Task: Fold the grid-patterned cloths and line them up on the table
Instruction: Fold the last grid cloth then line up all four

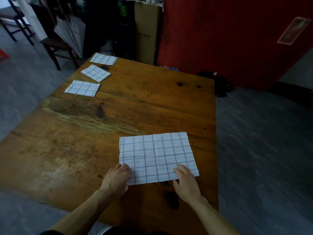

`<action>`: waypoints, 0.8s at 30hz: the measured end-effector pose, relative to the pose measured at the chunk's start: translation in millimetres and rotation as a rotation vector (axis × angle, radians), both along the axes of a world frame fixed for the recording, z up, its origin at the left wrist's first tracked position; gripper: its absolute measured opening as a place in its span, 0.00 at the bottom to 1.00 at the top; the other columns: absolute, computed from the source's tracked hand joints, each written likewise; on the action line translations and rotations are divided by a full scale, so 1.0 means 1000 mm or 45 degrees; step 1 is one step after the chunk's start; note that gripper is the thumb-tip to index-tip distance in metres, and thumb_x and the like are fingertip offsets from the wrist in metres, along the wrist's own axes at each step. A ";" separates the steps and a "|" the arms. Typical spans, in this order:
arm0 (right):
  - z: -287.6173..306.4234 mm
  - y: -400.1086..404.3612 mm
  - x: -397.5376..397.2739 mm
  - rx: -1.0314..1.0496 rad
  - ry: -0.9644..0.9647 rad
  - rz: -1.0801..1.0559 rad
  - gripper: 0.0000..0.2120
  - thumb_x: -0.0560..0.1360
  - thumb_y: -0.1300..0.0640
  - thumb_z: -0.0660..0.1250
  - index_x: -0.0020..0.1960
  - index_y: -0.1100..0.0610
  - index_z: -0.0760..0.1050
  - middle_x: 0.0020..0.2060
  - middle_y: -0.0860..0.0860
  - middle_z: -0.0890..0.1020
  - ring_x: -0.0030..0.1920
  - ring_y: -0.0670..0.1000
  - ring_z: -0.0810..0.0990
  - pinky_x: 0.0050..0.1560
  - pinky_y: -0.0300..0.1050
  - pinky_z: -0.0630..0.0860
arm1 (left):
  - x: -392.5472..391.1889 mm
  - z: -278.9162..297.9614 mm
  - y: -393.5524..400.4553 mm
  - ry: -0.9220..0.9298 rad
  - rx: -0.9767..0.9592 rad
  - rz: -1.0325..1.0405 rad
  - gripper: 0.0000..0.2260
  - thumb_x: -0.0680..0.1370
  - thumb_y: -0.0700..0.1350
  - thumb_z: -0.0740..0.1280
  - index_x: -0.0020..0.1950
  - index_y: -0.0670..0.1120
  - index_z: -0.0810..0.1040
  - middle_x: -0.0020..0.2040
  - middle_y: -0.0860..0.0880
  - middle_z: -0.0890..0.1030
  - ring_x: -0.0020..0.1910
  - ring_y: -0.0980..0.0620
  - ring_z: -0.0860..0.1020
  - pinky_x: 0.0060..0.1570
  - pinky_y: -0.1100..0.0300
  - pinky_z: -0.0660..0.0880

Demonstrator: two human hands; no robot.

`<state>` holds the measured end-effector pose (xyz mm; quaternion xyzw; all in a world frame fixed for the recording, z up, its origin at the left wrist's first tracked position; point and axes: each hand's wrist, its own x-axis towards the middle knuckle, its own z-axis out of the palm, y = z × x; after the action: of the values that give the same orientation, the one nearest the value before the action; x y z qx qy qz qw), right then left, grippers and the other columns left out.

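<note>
A white cloth with a dark grid (157, 155) lies flat and spread on the wooden table (118, 112) near the front right. My left hand (116, 178) holds its near left corner, fingers curled over the edge. My right hand (186, 182) rests on its near right part, fingers on top and thumb at the near edge. Three folded grid cloths lie in a row along the table's far left edge: the nearest (82, 88), the middle one (95, 73) turned a little askew, and the farthest (103, 59).
The table's right edge drops to a grey floor (262, 150). A dark wooden stool (55, 46) stands beyond the far left corner. A tall cardboard box (147, 31) and a red panel (228, 34) stand behind the table.
</note>
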<state>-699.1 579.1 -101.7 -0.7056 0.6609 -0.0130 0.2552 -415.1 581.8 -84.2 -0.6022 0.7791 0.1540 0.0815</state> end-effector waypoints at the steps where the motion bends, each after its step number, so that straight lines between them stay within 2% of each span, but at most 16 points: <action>1: 0.000 0.000 0.000 -0.002 0.003 0.004 0.25 0.81 0.51 0.61 0.77 0.52 0.61 0.78 0.49 0.57 0.78 0.49 0.52 0.77 0.48 0.53 | -0.001 0.000 0.001 0.000 -0.008 0.005 0.14 0.79 0.48 0.66 0.64 0.53 0.74 0.70 0.53 0.69 0.67 0.52 0.68 0.66 0.57 0.69; 9: 0.003 0.001 0.005 -0.019 -0.013 0.005 0.25 0.82 0.51 0.60 0.77 0.52 0.60 0.78 0.50 0.57 0.78 0.50 0.52 0.76 0.46 0.52 | -0.005 0.003 0.006 0.013 0.001 -0.026 0.14 0.79 0.46 0.63 0.64 0.52 0.73 0.67 0.52 0.69 0.62 0.52 0.68 0.61 0.57 0.69; 15: 0.011 0.005 0.012 -0.034 -0.031 0.052 0.27 0.80 0.50 0.62 0.77 0.52 0.61 0.78 0.50 0.56 0.78 0.50 0.51 0.76 0.46 0.51 | -0.017 0.019 0.011 0.100 0.007 -0.023 0.06 0.76 0.49 0.62 0.52 0.53 0.74 0.57 0.54 0.71 0.56 0.53 0.68 0.54 0.59 0.67; 20: 0.017 0.012 0.022 -0.033 -0.050 0.193 0.33 0.76 0.44 0.68 0.77 0.47 0.60 0.78 0.46 0.56 0.78 0.48 0.50 0.75 0.44 0.49 | -0.035 0.030 0.012 0.184 -0.060 -0.015 0.04 0.72 0.53 0.62 0.43 0.55 0.69 0.52 0.55 0.72 0.53 0.53 0.70 0.49 0.59 0.65; 24: 0.020 0.018 0.031 -0.104 -0.093 0.257 0.32 0.75 0.45 0.70 0.75 0.46 0.63 0.76 0.45 0.61 0.76 0.48 0.54 0.74 0.43 0.51 | -0.048 0.040 0.017 0.309 -0.133 -0.013 0.05 0.72 0.54 0.63 0.42 0.55 0.70 0.49 0.57 0.71 0.49 0.57 0.69 0.49 0.61 0.69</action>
<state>-668.4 597.1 -81.4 -0.7775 0.5757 -0.0398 0.2500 -463.5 598.4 -44.1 -0.5786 0.7932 0.1846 -0.0440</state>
